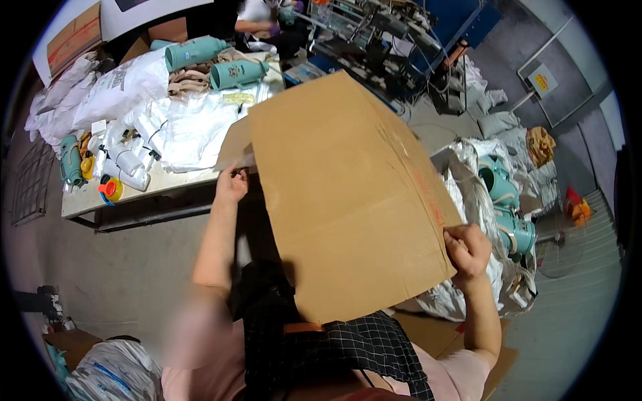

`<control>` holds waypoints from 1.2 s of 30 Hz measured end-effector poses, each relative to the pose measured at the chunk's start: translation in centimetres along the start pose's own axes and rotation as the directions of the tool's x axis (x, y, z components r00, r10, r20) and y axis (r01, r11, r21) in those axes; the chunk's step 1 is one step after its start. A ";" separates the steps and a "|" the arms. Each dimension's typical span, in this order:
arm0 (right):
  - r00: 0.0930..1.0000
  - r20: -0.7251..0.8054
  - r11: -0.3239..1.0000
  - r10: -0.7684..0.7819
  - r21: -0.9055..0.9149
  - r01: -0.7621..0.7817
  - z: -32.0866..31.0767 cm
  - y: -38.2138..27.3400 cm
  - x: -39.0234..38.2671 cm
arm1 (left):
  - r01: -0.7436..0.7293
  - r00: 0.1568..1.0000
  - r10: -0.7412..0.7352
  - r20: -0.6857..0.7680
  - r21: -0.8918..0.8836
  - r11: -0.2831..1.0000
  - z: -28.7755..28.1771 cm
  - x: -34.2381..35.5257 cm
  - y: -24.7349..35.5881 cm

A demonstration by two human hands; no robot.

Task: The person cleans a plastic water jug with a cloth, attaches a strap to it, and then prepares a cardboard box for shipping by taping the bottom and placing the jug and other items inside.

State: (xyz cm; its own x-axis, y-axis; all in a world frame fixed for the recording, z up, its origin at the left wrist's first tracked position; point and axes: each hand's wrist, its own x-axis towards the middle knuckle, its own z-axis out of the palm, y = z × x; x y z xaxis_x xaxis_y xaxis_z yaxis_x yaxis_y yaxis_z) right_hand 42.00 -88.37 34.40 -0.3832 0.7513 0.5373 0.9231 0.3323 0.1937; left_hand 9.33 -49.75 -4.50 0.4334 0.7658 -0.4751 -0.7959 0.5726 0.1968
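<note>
A large brown cardboard box [341,194] with a broad flat face is held up in front of my body. Its right side folds along a creased edge with faint red print, and a narrower flap [235,142] juts from its left edge. My right hand [469,250] grips the lower right edge, thumb on the near face. At the flap's lower edge, my left hand [233,185] is closed with curled fingers, pinching the cardboard. The box's lower edge rests close against my black checked apron [374,347]. Its far side is hidden.
The left table [180,180] bears green cylindrical containers [237,73], plastic bags [194,134] and small bottles [124,159]. To the right, a big silvery sack [445,301] holds more green containers [515,230]. Machinery [374,53] and another person [257,20] are at the back.
</note>
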 end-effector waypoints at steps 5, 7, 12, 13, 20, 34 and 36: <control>0.995 -0.098 0.987 0.028 -0.157 -0.043 -3.8 -0.1 -4.9 | -0.108 0.971 0.102 0.217 0.018 0.994 11.2 0.9 -1.7; 0.986 -0.162 0.971 0.031 -0.227 -0.068 -4.9 -1.1 -6.4 | -0.141 0.917 0.107 0.383 0.063 0.988 15.7 1.1 0.5; 0.945 -0.254 0.961 0.207 -0.130 -0.245 -5.2 -2.3 -11.9 | -0.252 0.812 0.140 0.566 0.124 0.960 25.0 2.6 1.4; 0.934 -0.287 0.953 0.210 -0.151 -0.261 -4.5 -2.5 -11.7 | -0.251 0.833 0.126 0.538 0.165 0.954 25.6 3.3 1.7; 0.996 -0.086 0.996 0.029 -0.084 -0.037 9.0 -1.3 -11.4 | -0.167 0.968 0.048 0.244 0.495 0.853 18.8 10.2 8.3; 0.828 0.550 0.929 0.110 0.240 -0.282 42.7 -8.4 -21.4 | 0.460 0.846 0.117 -0.521 0.822 0.335 -8.4 7.2 -10.8; 0.824 0.558 0.921 0.098 0.263 -0.287 45.4 -8.6 -23.4 | 0.331 0.916 0.077 -0.394 0.849 0.412 -10.2 6.6 -10.3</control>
State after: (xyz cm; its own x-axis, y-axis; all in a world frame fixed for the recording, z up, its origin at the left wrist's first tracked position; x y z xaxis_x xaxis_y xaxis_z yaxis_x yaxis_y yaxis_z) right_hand 41.55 -82.92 -17.12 -0.2440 0.9698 0.0036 0.9517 0.2401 -0.1914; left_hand 16.08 -53.61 -18.42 0.1687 0.6301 -0.7579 0.1749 0.7376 0.6522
